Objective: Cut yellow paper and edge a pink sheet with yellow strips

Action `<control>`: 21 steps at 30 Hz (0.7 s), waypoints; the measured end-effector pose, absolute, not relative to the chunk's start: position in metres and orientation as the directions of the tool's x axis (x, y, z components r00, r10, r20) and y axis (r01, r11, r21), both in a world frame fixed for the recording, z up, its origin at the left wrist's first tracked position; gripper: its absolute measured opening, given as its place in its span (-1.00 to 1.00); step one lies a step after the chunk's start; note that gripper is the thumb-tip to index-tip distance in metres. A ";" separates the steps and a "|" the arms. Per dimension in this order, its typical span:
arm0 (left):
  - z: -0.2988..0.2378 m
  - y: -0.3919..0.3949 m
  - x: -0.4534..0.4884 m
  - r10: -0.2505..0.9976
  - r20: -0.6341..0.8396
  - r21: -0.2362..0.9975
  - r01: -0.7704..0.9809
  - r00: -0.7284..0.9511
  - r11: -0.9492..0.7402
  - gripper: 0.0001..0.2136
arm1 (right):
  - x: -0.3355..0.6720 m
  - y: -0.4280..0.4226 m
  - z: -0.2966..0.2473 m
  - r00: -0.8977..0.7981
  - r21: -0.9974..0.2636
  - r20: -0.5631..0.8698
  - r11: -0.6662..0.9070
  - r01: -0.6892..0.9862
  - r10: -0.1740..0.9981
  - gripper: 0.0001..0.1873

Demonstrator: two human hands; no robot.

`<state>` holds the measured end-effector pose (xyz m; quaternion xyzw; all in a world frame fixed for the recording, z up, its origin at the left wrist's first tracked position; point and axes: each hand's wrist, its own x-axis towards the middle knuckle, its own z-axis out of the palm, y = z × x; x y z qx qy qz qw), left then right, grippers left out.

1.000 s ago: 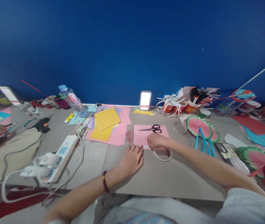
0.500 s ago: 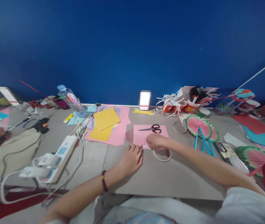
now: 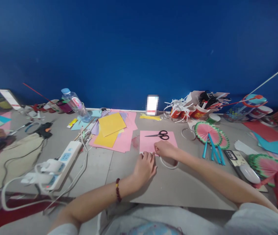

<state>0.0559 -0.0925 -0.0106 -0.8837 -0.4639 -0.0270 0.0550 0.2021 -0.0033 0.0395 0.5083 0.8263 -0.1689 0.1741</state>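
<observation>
A sheet of pink paper [image 3: 145, 143] lies flat in front of me, with black-handled scissors [image 3: 157, 134] resting on its upper part. My left hand [image 3: 145, 168] is at the sheet's near left edge, fingers bent and resting on it, slightly apart. A thin whitish strip shows along that edge. My right hand [image 3: 164, 149] is closed over the near part of the sheet, fingertips pinched together; what they hold is too small to make out. Partly under my right wrist lies a white ring-shaped roll [image 3: 169, 163]. Another ring-shaped roll [image 3: 188, 134] is right of the sheet.
To the left are yellow and pink papers [image 3: 111, 124], a bottle [image 3: 76, 104] and a white power strip [image 3: 66, 163] with cables. To the right lie pink-and-green paper fans [image 3: 207, 133], a phone [image 3: 234, 158] and a mouse [image 3: 250, 173]. Cups [image 3: 200, 112] stand by the blue wall.
My left hand has moved right and slightly forward, from beside the paper's corner onto its near edge, close to my right hand. My right hand has barely shifted.
</observation>
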 end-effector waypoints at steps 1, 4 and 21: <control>-0.011 -0.092 0.056 0.817 0.102 -0.059 0.823 0.568 -0.565 -0.48 | 0.206 -0.005 0.038 -0.416 -0.103 -0.434 0.415 0.904 0.799 -0.76; -0.012 -0.091 0.056 0.801 0.097 -0.006 0.805 0.591 -0.593 -0.54 | 0.216 -0.017 0.034 -0.405 -0.143 -0.274 0.380 0.914 0.872 -0.73; -0.019 -0.088 0.055 0.773 0.099 0.120 0.764 0.626 -0.634 -0.63 | 0.257 -0.107 -0.016 -0.299 -0.267 0.217 0.351 0.897 0.929 -0.86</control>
